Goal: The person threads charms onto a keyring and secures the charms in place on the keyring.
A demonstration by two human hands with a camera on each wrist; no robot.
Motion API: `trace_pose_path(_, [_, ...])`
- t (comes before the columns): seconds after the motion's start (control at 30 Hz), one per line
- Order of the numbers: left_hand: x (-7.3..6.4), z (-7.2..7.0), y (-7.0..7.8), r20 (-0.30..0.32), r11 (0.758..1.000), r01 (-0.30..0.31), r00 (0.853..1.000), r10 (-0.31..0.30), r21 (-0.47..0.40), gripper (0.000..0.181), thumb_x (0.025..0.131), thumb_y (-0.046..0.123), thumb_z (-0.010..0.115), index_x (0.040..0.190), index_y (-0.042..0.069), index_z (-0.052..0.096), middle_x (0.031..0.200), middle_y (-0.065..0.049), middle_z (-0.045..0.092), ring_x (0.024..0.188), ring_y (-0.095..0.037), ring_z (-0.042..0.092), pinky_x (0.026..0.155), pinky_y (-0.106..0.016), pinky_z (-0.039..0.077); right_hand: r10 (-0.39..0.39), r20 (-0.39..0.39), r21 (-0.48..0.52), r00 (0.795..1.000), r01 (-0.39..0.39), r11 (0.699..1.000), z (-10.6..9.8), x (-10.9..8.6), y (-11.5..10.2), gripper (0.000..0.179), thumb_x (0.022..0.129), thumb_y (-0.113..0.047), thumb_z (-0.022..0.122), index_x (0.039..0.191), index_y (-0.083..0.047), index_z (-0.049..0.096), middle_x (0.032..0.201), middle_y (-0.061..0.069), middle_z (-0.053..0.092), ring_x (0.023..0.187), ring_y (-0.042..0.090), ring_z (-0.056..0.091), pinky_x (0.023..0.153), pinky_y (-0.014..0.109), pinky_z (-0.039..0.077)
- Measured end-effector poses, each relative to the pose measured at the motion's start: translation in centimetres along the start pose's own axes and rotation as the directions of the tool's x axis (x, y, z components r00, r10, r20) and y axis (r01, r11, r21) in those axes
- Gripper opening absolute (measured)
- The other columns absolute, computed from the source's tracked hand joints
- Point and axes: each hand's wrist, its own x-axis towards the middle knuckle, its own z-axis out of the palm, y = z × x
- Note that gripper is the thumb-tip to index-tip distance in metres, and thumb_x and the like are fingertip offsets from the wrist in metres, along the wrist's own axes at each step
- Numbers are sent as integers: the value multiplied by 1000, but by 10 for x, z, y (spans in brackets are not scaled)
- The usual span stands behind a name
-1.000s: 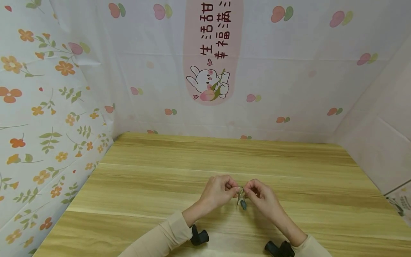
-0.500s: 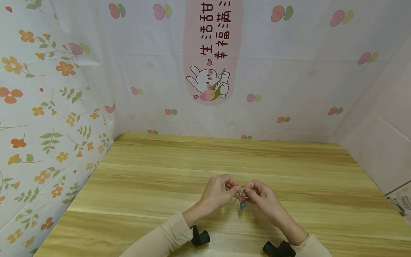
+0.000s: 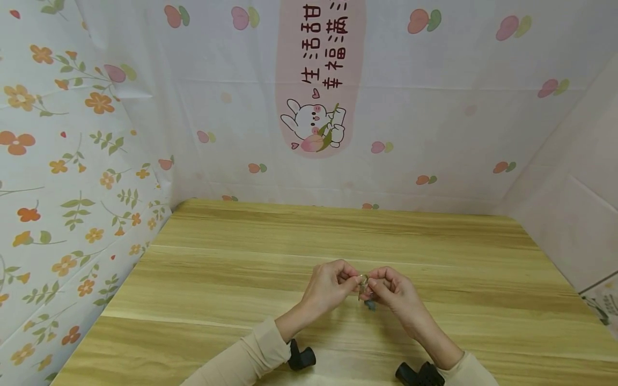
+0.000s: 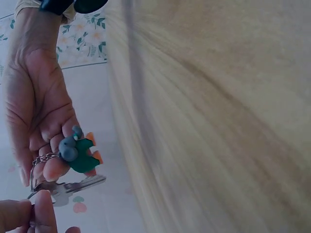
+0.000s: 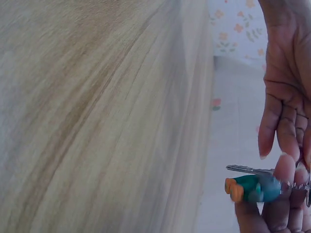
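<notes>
2 sets of fingers pinch the key ring (image 3: 363, 279), left hand (image 3: 328, 285) and right hand (image 3: 397, 296) at its opposite sides, probably to steady it; key (image 4: 81, 185) and charm (image 4: 81, 158) hang beneath it.

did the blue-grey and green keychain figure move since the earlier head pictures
Yes, slightly: in the head view, against the yellowish wood-grain table, the keychain figure has shifted right and toward the back edge.

Wood-grain table (image 3: 318, 236) before white backdrop (image 3: 410, 102) with rabbit print (image 3: 314, 126)
</notes>
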Motion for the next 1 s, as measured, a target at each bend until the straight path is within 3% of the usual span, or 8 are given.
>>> trace_pose_path(0.13, [-1, 0, 0, 13, 1000, -16, 1000, 16, 20, 6, 87, 11, 67, 86, 4, 68, 79, -7, 71, 70, -21, 69, 54, -17, 49, 3, -37, -32, 999, -5, 999, 1, -1, -2, 28, 96, -10, 53, 107, 16, 48, 86, 3, 62, 76, 9, 64, 73, 25, 55])
trace_pose_path(0.23, [-3, -1, 1, 56, 978, -94, 995, 85, 186, 5, 86, 10, 67, 87, 6, 68, 81, -3, 70, 69, -9, 66, 58, -13, 47, -67, -61, -154, 996, 57, 986, 1, -2, -2, 20, 94, -6, 54, 101, 12, 54, 81, 6, 61, 70, 8, 62, 67, 24, 54])
trace_pose_path(0.37, [-2, -4, 4, 121, 859, -247, 969, 215, 448, 3, 86, 12, 69, 85, 9, 69, 80, 2, 68, 65, 2, 56, 57, -7, 40, -266, -39, -436, 963, 223, 872, 2, -2, -1, 4, 89, 0, 59, 92, 1, 62, 72, 9, 62, 57, 12, 57, 51, 22, 49])
trace_pose_path(0.43, [-2, -4, 6, 139, 808, -284, 959, 248, 515, 4, 85, 13, 69, 82, 11, 70, 78, 3, 67, 63, 3, 53, 54, -5, 37, -339, -16, -535, 941, 279, 797, 4, -2, -1, 6, 87, 2, 61, 89, -3, 64, 69, 8, 62, 52, 13, 55, 45, 22, 46])
trace_pose_path(0.5, [-2, -5, 8, 149, 780, -301, 953, 264, 549, 5, 85, 14, 69, 81, 12, 70, 76, 4, 67, 62, 3, 53, 53, -5, 34, -363, -6, -577, 932, 293, 762, 5, -2, -2, 8, 86, 2, 62, 88, -5, 65, 69, 7, 63, 50, 14, 55, 44, 21, 45])
trace_pose_path(0.63, [-3, -5, 10, 149, 770, -309, 950, 273, 559, 5, 84, 12, 70, 79, 12, 70, 75, 4, 67, 61, 3, 53, 52, -5, 34, -339, -20, -572, 940, 268, 775, 5, -2, -2, 8, 88, 2, 60, 88, -4, 65, 67, 7, 62, 49, 12, 54, 42, 21, 45])
trace_pose_path(0.9, [-5, -4, 7, 109, 833, -301, 953, 284, 464, 5, 84, 11, 70, 79, 11, 69, 74, 2, 66, 58, 4, 49, 51, -6, 35, -283, -65, -525, 957, 208, 825, 3, -3, -2, 9, 91, -2, 58, 87, -4, 66, 67, 9, 59, 51, 8, 54, 43, 23, 45])
trace_pose_path(1.0, [-5, -3, 8, 116, 812, -310, 949, 292, 494, 4, 83, 11, 71, 80, 12, 69, 75, 2, 67, 59, 3, 52, 52, -5, 35, -321, -55, -544, 945, 241, 803, 3, -3, -1, 10, 90, 0, 59, 86, -5, 65, 66, 7, 59, 51, 5, 52, 43, 22, 45])
